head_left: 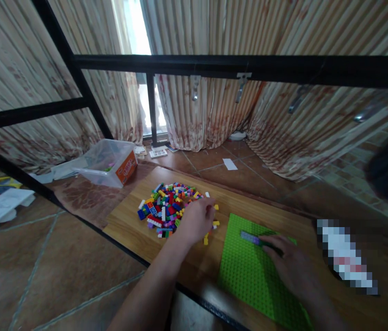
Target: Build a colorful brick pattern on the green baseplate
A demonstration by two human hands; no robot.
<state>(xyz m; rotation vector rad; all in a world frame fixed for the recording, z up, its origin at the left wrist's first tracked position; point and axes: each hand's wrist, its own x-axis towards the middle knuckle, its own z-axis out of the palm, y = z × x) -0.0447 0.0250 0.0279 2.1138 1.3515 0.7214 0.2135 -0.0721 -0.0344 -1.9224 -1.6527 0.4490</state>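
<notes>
My left hand (197, 219) hovers at the right edge of a heap of colourful toy bricks (161, 209), its fingers curled together. Whatever those fingers hold, if anything, is hidden. Over a bright green studded baseplate (249, 271) is my right hand (288, 263). Its thumb and fingers close round the right end of a narrow row of bricks (249, 237), pale and translucent at the left, purple further along and dark near the fingertips. The row lies at the far part of the baseplate. Several yellow bricks (206, 239) lie loose between heap and baseplate.
A clear plastic bin (106, 154) with an orange label stands beyond the wooden table (128, 230). A blurred-out item (345, 257) lies at the right. Black metal bars (214, 64) run across in front of curtains. White packaging (2, 211) is on the floor at left.
</notes>
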